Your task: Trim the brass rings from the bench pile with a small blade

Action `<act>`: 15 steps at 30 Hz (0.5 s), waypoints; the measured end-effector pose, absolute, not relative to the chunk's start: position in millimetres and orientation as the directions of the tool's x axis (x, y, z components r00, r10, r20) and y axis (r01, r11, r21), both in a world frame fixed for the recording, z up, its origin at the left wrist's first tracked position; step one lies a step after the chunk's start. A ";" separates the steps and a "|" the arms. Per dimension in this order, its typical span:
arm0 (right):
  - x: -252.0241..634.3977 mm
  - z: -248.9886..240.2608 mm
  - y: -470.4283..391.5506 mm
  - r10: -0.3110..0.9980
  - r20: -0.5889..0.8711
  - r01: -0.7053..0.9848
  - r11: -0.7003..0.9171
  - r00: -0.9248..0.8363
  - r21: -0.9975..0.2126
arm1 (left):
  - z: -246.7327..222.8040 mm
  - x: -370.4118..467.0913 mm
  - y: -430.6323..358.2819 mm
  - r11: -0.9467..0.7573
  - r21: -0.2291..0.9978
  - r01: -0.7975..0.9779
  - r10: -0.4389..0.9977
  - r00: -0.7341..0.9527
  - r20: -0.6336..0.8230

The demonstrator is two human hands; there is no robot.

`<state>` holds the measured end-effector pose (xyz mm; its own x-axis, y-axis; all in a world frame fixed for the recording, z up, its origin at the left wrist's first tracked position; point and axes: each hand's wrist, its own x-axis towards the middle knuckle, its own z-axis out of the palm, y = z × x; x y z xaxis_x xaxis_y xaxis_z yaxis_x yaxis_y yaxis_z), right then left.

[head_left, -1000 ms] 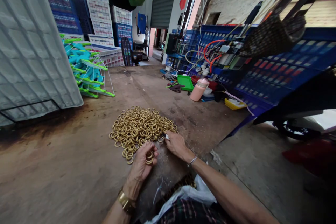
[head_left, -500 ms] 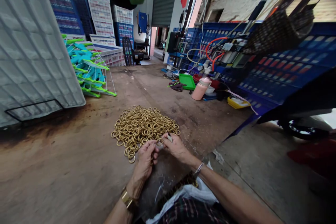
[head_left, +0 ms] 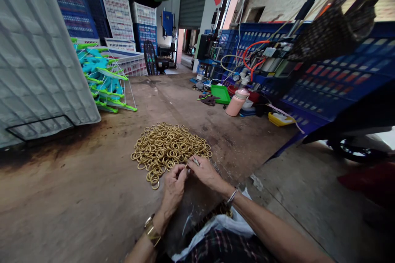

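A heap of brass-coloured rings [head_left: 169,146] lies on the brown table, just beyond my hands. My left hand [head_left: 175,183], with a gold watch on its wrist, pinches a ring seen edge-on between thumb and forefinger. Close against it, my right hand [head_left: 203,171] is closed around a small grey tool [head_left: 195,160] whose end shows above the fingers. The fingertips of both hands meet at the ring, at the near right edge of the heap. How the tool touches the ring is too small to make out.
A pink bottle [head_left: 237,102], a green tray [head_left: 220,94] and a yellow tray [head_left: 280,119] stand at the back right. Teal and green frames [head_left: 106,78] lean beside a grey panel [head_left: 43,57] on the left. Rings lie in a white cloth [head_left: 220,224] at my lap.
My left hand has turned slightly and its fingers have come closer to those of my right hand. The ring between them now shows edge-on. The heap looks the same.
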<state>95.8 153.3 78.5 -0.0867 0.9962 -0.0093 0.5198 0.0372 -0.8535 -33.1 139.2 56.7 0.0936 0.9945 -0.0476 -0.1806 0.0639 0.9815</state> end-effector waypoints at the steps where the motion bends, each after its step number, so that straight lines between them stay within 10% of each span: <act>1: 95.3 78.6 153.3 0.996 -0.011 0.523 0.036 -0.086 -0.851 | 55.9 -33.5 139.0 0.126 0.970 -0.206 0.985 0.140 -0.098; 10: 92.4 85.0 152.5 0.991 0.010 0.534 0.080 -0.132 -0.842 | 54.7 -37.1 140.1 0.399 0.801 -0.446 0.903 0.344 -0.259; 15: 96.7 76.6 150.8 0.990 0.053 0.818 0.138 -0.131 -0.558 | 58.2 -36.2 139.8 0.407 0.778 -0.478 0.908 0.308 -0.285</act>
